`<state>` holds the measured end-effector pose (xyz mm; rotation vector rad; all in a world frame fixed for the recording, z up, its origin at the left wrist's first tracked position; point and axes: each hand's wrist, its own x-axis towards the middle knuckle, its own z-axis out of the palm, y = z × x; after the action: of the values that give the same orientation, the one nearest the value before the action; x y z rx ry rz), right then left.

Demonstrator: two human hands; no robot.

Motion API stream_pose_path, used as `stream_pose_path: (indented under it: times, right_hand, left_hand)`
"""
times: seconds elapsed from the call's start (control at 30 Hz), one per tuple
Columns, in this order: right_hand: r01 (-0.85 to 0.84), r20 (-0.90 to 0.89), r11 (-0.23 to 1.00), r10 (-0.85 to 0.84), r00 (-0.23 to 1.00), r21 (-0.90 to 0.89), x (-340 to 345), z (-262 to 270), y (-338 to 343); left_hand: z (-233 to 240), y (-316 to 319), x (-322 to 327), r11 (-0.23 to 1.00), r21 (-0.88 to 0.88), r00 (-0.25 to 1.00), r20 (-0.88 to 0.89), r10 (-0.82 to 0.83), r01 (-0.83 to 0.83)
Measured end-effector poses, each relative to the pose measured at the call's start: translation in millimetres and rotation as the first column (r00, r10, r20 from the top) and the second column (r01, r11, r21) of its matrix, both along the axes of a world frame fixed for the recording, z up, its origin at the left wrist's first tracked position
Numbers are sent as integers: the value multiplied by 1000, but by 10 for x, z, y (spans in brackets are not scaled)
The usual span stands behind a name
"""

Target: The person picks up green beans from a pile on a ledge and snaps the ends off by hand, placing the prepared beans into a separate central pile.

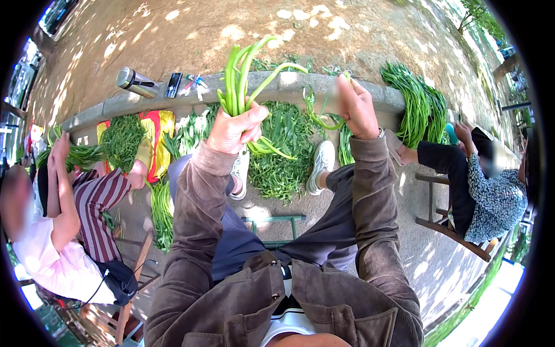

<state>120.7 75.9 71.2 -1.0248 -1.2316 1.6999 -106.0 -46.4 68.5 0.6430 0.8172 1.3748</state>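
My left hand (238, 126) is shut around several thick green stems (235, 82) of a leafy vegetable, which looks like water spinach. Their upper ends fan out above the fist, one bending right toward my other hand. My right hand (359, 108) is raised at about the same height, thumb and fingers pinched together at a bit of green. A curved leafy stem (331, 126) hangs at its left side, apparently from its grip. Below and between both hands, a heap of leafy greens (282, 169) covers the ground between my white shoes (324, 162).
A concrete kerb (377, 99) crosses ahead, bearing a steel thermos (138, 83), keypad phone (173, 85) and keys (198, 83). Long greens (416, 108) drape over it at right. Seated people flank me; the left one handles greens (84, 155). A green metal stool frame (273, 219) shows below.
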Motion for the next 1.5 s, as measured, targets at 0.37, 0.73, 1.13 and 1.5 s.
stream_pose_path:
  times: [0.37, 0.73, 1.13, 1.5]
  right_hand:
    - [-184, -338, 939, 79, 938, -291, -402, -191, -160]
    - [-14, -390, 972, -81, 917, -236, -458, -79, -99]
    - [-4, -492, 975, -109, 864, -223, -306, -54, -58]
    - [-39, -464, 970, -79, 882, -240, -146, -38, 16]
  left_hand:
    - [6, 8, 269, 993, -72, 949, -295, -115, 98]
    - [-45, 36, 290, 995, -92, 945, -320, -75, 47]
    - [-101, 61, 203, 988, -156, 971, -238, -32, -6]
    - [-187, 63, 147, 986, -125, 925, -376, 56, -111]
